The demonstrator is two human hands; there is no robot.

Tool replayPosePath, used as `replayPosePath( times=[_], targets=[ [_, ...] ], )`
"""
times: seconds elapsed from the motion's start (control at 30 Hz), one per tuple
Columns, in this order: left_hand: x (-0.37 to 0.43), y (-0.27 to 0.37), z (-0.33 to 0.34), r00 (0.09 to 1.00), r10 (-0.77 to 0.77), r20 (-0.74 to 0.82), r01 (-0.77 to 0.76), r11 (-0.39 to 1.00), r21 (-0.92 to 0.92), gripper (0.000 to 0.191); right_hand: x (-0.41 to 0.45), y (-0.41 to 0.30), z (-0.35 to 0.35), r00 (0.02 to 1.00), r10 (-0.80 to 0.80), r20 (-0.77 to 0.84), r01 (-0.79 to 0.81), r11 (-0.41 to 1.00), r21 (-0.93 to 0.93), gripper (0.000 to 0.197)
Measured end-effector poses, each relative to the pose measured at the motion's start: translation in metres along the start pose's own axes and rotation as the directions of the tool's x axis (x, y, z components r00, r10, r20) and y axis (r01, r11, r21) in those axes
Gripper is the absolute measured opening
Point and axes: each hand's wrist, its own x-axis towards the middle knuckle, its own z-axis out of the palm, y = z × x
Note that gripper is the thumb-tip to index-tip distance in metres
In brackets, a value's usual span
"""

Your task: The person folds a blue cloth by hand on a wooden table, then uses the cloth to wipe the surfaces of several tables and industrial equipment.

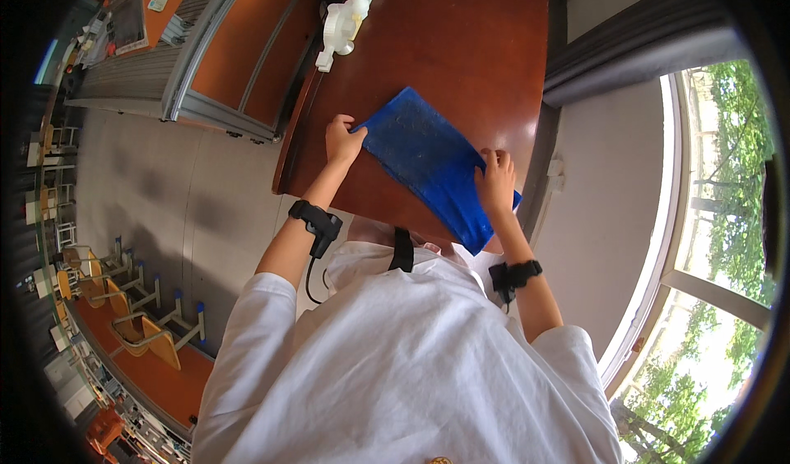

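A blue cloth [426, 146] with a worn, dusty-looking surface lies slantwise over the near part of a reddish-brown wooden table [469, 38]. Its lower corner reaches the table's near edge, close to my white shirt. My left hand [344, 141] pinches the cloth's left corner between thumb and fingers. On the right side, my right hand [495, 180] grips the cloth's edge, and a bit of blue shows beyond the wrist. Fabric bunches into folds near that hand. Each forearm wears a black strap with a small device and a cable.
White jointed plastic parts [339, 28] lie along the table's left edge. Left of the table stands an orange-panelled cabinet [241, 50] with metal framing. Wooden chairs [154, 340] are at the lower left. A wall and a bright window [716, 217] bound the right side.
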Motion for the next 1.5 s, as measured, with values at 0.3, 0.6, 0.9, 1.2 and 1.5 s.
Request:
replayPosePath(
  times=[0.3,0.6,0.9,1.2,1.5],
  targets=[
    [0.01,0.039,-0.018,0.962,0.204,0.182,-0.193,0.978,-0.074,0.014,-0.072,-0.021,-0.023,0.842,-0.431,0.325,0.368,0.899,0.238,0.035],
    [0.01,0.027,-0.02,0.925,0.049,0.376,-0.124,0.976,0.178,0.028,-0.069,0.003,-0.02,0.85,-0.416,0.324,0.279,0.876,0.393,0.023],
    [-0.01,0.051,-0.038,0.729,-0.212,0.651,0.229,0.972,0.059,0.022,-0.066,0.027,-0.043,0.887,-0.267,0.376,0.07,0.884,0.461,0.014],
    [-0.042,0.076,-0.028,0.743,-0.125,0.657,0.292,0.944,-0.151,0.021,0.0,-0.098,-0.003,0.953,-0.296,0.057,0.231,0.838,0.494,0.033],
    [-0.056,-0.004,-0.019,0.935,0.095,0.343,-0.135,0.986,0.093,0.03,0.01,-0.098,0.003,0.99,-0.094,0.102,0.017,0.81,0.586,0.023]
  ],
)
